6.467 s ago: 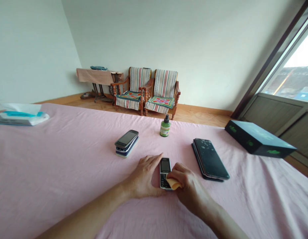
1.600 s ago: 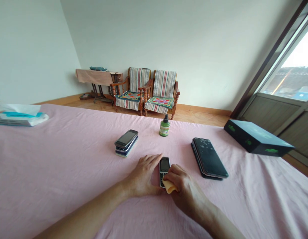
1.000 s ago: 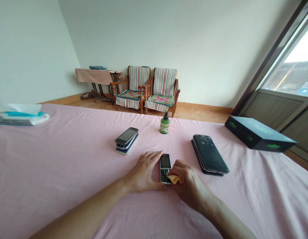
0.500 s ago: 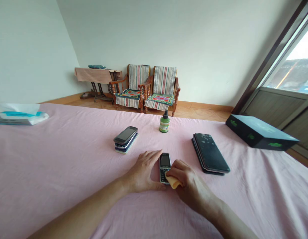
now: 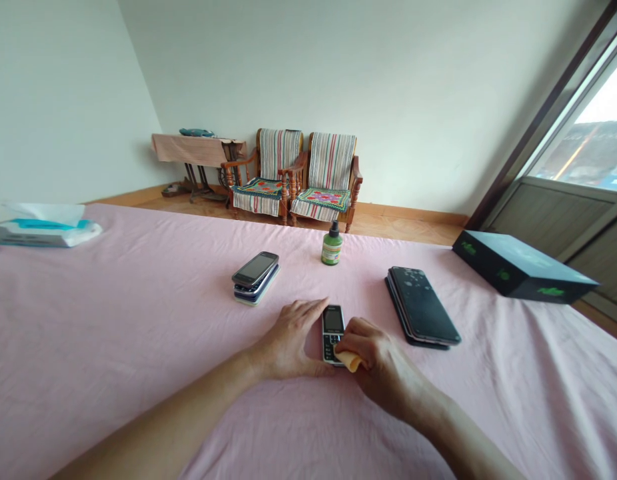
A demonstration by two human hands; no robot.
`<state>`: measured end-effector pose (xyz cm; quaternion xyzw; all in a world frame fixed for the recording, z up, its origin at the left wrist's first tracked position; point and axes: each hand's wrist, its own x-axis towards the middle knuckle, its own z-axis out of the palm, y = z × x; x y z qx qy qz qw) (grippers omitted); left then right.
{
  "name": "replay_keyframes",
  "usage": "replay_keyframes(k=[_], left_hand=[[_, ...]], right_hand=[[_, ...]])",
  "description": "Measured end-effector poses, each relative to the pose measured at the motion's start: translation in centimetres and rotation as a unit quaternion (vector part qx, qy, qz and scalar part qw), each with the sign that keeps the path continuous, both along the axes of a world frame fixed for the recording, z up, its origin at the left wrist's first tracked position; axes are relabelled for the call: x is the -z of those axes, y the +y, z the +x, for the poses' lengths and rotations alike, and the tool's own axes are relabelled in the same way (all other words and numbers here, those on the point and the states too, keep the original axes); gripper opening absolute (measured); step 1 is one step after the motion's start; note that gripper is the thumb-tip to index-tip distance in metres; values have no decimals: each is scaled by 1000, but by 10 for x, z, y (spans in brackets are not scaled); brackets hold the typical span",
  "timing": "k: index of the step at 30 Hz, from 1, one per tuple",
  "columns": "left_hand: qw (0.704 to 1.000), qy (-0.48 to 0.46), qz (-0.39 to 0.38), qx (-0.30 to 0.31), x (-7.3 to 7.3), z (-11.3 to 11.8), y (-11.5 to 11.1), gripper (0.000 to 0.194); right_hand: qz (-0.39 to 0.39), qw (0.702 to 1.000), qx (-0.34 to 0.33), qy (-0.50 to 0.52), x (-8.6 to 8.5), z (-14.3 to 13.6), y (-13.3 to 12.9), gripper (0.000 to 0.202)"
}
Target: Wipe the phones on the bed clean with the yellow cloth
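Observation:
A keypad mobile phone with a silver edge lies face up on the pink cloth cover. My left hand braces it, fingertips at its top end and thumb at its bottom end. Bunched in my right hand is a yellow wiping cloth, which touches the right side of the keypad. Part of the keys is hidden by that hand and cloth. Beyond my left hand is a small stack of phones. To the right, a large black smartphone rests on top of another flat dark device.
A green spray bottle with a black top stands upright ahead. At the far left is a pack of tissues; at the right sits a black box with green lettering. Two wooden armchairs stand past the far edge of the pink cover.
The right hand and the yellow cloth have shifted slightly over the lower keypad. My left hand keeps its hold on the phone. The whole view has moved a little.

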<state>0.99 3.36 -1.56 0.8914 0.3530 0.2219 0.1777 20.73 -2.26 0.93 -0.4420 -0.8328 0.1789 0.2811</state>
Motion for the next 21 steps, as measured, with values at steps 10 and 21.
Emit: replay_keyframes(k=[10,21], left_hand=[[1000,3,-18,10,-4,1,2,106],[1000,-3,-8,20,-2,0,3,109]], right_hand=[[-1,999,3,32,2,0,0,38],[16,999,-13,49,4,-6,1,36]])
